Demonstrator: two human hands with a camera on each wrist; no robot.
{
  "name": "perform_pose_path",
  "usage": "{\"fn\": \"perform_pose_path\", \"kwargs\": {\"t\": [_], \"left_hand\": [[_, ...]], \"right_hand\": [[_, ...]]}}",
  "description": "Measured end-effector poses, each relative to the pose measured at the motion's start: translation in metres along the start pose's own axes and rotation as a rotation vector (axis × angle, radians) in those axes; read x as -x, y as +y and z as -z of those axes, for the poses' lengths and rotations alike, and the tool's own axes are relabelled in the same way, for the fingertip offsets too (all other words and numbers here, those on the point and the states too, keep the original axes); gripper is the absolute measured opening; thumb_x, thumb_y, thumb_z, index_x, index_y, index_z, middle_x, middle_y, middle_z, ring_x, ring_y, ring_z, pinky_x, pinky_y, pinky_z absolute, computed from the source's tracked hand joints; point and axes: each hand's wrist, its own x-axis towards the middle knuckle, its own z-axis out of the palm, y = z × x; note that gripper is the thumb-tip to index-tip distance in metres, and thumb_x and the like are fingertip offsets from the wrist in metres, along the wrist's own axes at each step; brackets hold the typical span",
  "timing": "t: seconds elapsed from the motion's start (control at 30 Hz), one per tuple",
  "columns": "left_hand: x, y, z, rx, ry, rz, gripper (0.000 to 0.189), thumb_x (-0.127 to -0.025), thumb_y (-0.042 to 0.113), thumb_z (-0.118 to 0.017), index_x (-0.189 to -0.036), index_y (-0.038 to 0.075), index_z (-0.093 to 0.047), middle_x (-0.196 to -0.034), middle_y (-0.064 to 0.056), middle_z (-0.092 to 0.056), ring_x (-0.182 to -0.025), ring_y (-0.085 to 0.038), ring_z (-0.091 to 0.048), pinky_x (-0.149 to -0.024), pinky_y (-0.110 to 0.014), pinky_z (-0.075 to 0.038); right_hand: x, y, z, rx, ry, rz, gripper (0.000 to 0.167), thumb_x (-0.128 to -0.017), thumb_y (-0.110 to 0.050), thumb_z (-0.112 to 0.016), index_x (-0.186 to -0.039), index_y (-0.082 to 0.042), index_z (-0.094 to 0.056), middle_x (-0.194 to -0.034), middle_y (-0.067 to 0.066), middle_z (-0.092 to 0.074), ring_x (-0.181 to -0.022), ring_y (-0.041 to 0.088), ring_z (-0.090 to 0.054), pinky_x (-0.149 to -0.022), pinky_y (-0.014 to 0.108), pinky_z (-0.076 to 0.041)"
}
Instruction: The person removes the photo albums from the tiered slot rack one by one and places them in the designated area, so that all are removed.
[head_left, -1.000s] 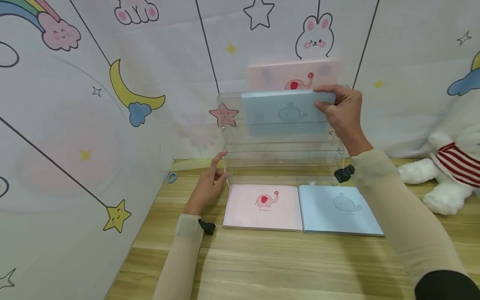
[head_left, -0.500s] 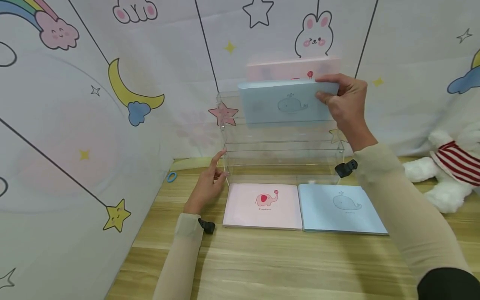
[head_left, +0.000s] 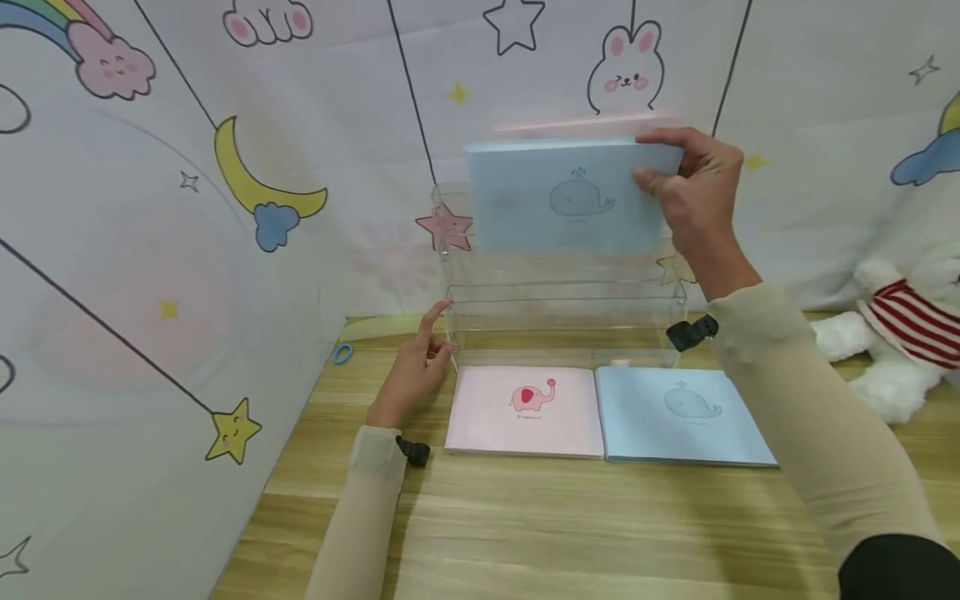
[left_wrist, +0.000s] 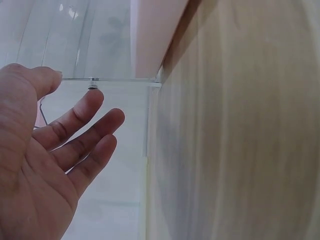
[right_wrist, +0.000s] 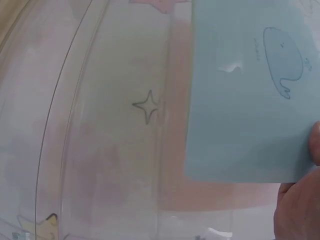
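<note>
My right hand (head_left: 705,196) pinches the upper right corner of a light blue whale booklet (head_left: 517,200), with the thumb on its front. It is held upright before the top tier of a clear acrylic rack (head_left: 562,317). Behind it, a pink booklet (right_wrist: 220,197) stands in the rack, mostly hidden in the head view. The left hand (head_left: 412,375) touches the rack's left side with its fingertips, fingers loosely bent, near a small screw (left_wrist: 93,84). On the table before the rack lie a pink elephant booklet (head_left: 525,425) and a second blue whale booklet (head_left: 675,429).
A white plush toy (head_left: 892,358) in a red-striped top sits at the right. By the left wall, a blue ring (head_left: 342,354) lies on the wooden table (head_left: 525,533). A patterned white cloth (head_left: 360,125) hangs behind the rack.
My right hand has lifted the blue whale booklet up out of the rack's top tier, so it covers more of the pink one behind. The left hand stays at the rack's side.
</note>
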Motion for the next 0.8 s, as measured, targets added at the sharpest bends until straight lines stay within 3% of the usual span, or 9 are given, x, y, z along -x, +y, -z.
{"fn": "perform_pose_path", "kwargs": {"t": [0.23, 0.4, 0.8], "left_hand": [[-0.001, -0.001, 0.001, 0.014, -0.005, -0.008, 0.080, -0.110, 0.012, -0.060, -0.171, 0.044, -0.018, -0.093, -0.015, -0.075, -0.086, -0.025, -0.075, -0.088, -0.049, -0.062], [-0.001, -0.002, 0.001, 0.006, -0.009, -0.008, 0.079, -0.111, 0.013, -0.058, -0.171, 0.044, -0.018, -0.093, -0.015, -0.075, -0.088, -0.027, -0.076, -0.091, -0.050, -0.063], [-0.001, -0.002, 0.000, 0.012, -0.003, -0.013, 0.081, -0.110, 0.010, -0.060, -0.170, 0.045, -0.018, -0.089, -0.018, -0.073, -0.084, -0.026, -0.075, -0.088, -0.050, -0.063]], "right_hand": [[0.005, -0.009, -0.003, -0.058, -0.003, 0.004, 0.032, -0.090, 0.009, -0.078, -0.114, -0.011, -0.085, -0.118, -0.003, -0.081, -0.107, 0.012, -0.078, -0.100, 0.034, -0.062], [0.012, -0.012, -0.001, -0.059, 0.011, -0.046, 0.031, -0.091, 0.004, -0.081, -0.117, -0.013, -0.085, -0.120, -0.001, -0.080, -0.109, 0.013, -0.077, -0.107, 0.043, -0.058], [0.041, -0.011, 0.005, -0.035, -0.022, -0.128, 0.031, -0.091, -0.006, -0.085, -0.122, -0.012, -0.083, -0.119, -0.001, -0.080, -0.108, 0.015, -0.077, -0.104, 0.048, -0.058]]}}
